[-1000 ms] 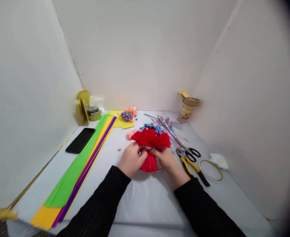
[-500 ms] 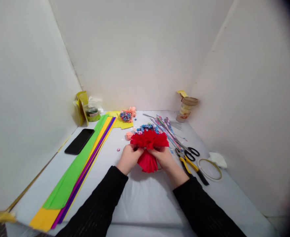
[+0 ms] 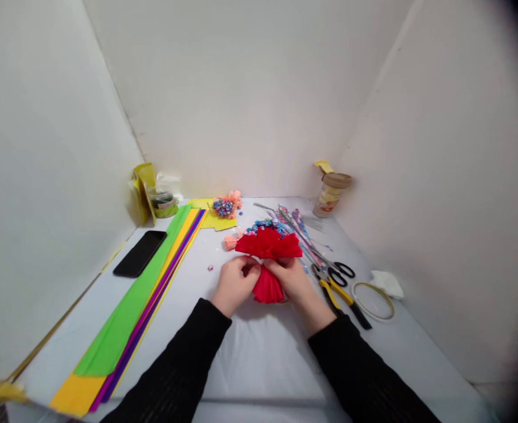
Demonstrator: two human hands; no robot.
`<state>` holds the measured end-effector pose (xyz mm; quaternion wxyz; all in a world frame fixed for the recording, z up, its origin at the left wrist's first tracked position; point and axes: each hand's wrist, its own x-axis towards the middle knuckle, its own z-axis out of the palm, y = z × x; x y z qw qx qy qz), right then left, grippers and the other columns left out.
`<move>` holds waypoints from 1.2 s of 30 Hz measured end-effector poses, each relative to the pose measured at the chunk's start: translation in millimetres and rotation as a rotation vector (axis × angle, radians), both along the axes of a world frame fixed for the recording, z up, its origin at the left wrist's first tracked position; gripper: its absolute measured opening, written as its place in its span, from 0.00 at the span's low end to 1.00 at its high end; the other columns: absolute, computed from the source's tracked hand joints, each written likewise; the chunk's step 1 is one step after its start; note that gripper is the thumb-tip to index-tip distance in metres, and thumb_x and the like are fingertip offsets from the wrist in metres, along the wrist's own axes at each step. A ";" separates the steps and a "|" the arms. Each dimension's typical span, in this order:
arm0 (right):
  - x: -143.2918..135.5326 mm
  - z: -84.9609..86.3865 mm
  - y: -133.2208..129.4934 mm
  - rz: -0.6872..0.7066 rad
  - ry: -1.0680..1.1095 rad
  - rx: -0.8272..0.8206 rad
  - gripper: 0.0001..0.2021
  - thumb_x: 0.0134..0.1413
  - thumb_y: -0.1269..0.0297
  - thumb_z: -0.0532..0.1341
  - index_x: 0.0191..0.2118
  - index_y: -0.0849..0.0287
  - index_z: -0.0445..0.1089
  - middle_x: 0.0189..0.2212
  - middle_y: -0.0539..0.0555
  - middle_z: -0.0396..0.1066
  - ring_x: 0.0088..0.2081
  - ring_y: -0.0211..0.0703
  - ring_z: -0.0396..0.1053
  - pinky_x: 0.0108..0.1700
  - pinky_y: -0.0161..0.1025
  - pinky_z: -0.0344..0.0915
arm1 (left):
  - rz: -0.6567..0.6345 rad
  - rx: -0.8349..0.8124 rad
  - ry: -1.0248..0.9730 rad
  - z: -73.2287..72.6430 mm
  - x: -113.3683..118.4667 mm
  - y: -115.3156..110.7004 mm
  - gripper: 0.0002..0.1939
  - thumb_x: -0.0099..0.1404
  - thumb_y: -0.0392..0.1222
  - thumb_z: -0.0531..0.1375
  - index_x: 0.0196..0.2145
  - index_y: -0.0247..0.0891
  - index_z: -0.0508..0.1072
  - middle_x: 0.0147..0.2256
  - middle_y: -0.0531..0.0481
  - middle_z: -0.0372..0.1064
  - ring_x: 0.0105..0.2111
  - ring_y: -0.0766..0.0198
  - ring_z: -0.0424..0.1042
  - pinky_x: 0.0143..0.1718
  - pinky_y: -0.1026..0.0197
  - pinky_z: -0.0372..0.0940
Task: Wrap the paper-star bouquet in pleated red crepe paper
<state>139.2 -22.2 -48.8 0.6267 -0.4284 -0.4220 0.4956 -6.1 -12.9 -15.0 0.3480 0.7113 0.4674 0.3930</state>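
Red crepe paper (image 3: 268,244), gathered at its middle, fans out above and below my fingers. My left hand (image 3: 236,281) is pinched at the left side of the gathered waist. From the right, my right hand (image 3: 288,279) grips the same waist between thumb and fingers. Directly behind the red paper lies a cluster of small blue paper stars (image 3: 265,224), partly hidden by it. A peach paper piece (image 3: 230,242) shows at its left edge. One small pink star (image 3: 210,267) lies on the table to the left of my hands.
Left: long crepe strips (image 3: 122,335), a black phone (image 3: 140,253) and a jar (image 3: 164,204). Right: patterned strips (image 3: 300,232), scissors (image 3: 341,270), yellow-handled pliers (image 3: 344,295), a tape roll (image 3: 373,301) and a tissue (image 3: 387,284). Behind: a star bunch (image 3: 224,207) and a cup (image 3: 331,194).
The upper red paper has spread into a smoother fan, and the lower part looks narrower. My left hand has turned slightly, with its finger and thumb now at the waist.
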 end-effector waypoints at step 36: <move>-0.1 1.7 -5.1 0.162 -0.041 -0.172 0.17 0.44 0.50 0.65 0.32 0.60 0.72 0.29 0.54 0.75 0.30 0.47 0.72 0.34 0.41 0.66 | -0.061 -0.131 -0.121 -2.9 1.0 4.1 0.08 0.58 0.38 0.55 0.31 0.34 0.74 0.30 0.45 0.75 0.32 0.58 0.73 0.34 0.60 0.65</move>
